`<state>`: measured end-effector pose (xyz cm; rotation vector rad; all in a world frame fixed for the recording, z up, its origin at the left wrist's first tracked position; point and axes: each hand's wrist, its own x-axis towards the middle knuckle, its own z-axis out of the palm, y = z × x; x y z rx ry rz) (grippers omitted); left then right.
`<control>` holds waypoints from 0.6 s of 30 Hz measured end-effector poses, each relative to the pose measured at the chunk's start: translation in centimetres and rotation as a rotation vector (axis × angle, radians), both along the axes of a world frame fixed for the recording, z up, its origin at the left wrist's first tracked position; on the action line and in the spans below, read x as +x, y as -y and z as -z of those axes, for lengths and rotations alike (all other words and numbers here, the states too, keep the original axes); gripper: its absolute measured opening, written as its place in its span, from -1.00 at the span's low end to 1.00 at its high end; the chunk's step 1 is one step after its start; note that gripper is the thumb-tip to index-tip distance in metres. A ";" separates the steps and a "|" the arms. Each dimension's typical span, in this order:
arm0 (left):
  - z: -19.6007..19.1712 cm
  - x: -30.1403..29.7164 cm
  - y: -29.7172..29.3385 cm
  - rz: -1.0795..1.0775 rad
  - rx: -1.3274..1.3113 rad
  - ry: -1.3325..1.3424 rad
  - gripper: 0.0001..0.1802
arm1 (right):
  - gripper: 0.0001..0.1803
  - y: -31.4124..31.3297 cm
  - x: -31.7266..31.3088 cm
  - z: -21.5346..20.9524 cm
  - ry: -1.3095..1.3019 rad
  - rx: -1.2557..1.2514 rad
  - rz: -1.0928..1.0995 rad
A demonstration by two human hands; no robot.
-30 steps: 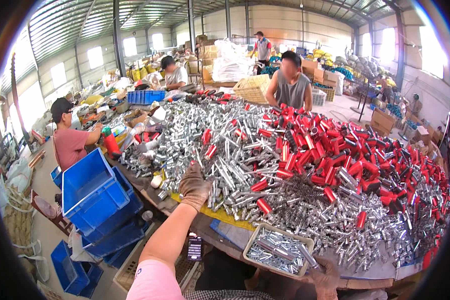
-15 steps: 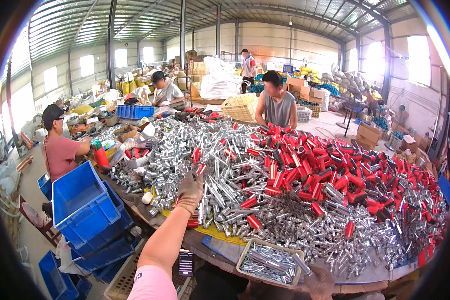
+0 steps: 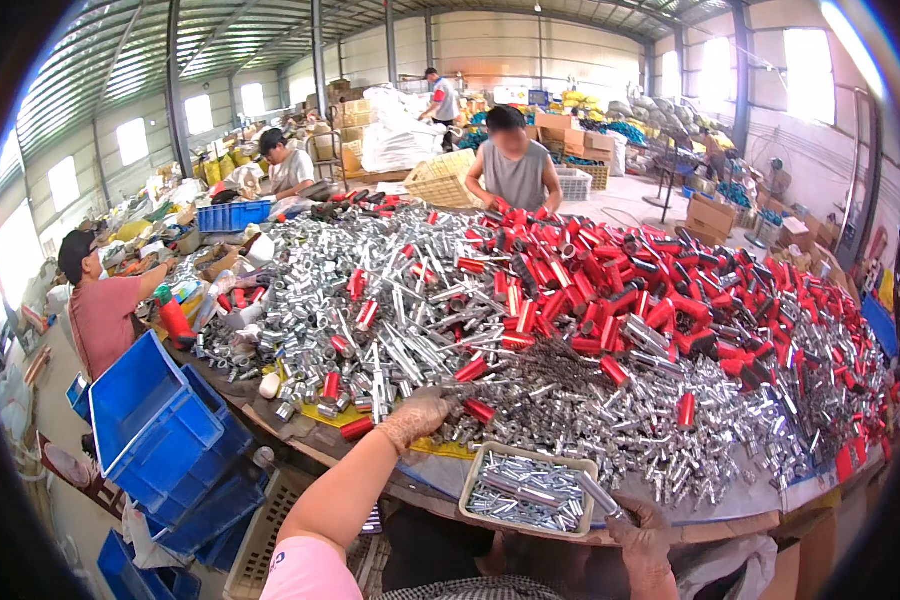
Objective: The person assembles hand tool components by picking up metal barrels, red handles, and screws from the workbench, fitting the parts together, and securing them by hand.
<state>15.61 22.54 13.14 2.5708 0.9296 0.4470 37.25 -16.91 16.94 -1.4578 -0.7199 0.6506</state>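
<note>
My left hand (image 3: 418, 415), in a worn work glove, reaches over the near edge of the heap, by a red sleeve (image 3: 479, 411) and loose silvery parts. Its fingertips blend into the heap, so I cannot make out whether they grip anything. At the table's front edge my right hand (image 3: 642, 528), also gloved, closes on a silvery metal tube (image 3: 600, 494), which slants up over the right rim of a shallow pale tray (image 3: 518, 524). Small metal pins (image 3: 530, 478) and a few longer rods lie inside that tray.
Red tubes (image 3: 610, 290) and silvery metal fittings (image 3: 300, 270) cover the table in a wide heap. Blue crates (image 3: 160, 420) are stacked at the left. One person (image 3: 515, 165) works across the table, another (image 3: 105, 300) at the left; others are farther back.
My left hand has come nearer and slightly right, from the middle of the heap to its front edge. My right hand still holds the tube beside the tray. The view has shifted somewhat.
</note>
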 end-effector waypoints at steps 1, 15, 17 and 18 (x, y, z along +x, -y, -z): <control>-1.8 0.9 1.1 -0.009 -0.147 0.018 -0.55 | -0.53 0.4 0.3 -0.3 -0.005 -0.039 0.015; -3.9 0.3 1.7 -0.140 -1.474 0.774 -0.69 | -0.51 -0.6 -0.7 -2.3 -0.236 -0.018 -0.033; -2.8 0.0 0.9 -0.042 -1.460 0.760 -0.54 | -0.51 -0.8 -0.8 -2.0 -0.230 -0.020 -0.039; -3.0 0.3 1.8 -0.044 -1.467 0.756 -0.54 | -0.51 -0.9 -0.8 -1.8 -0.203 -0.012 -0.018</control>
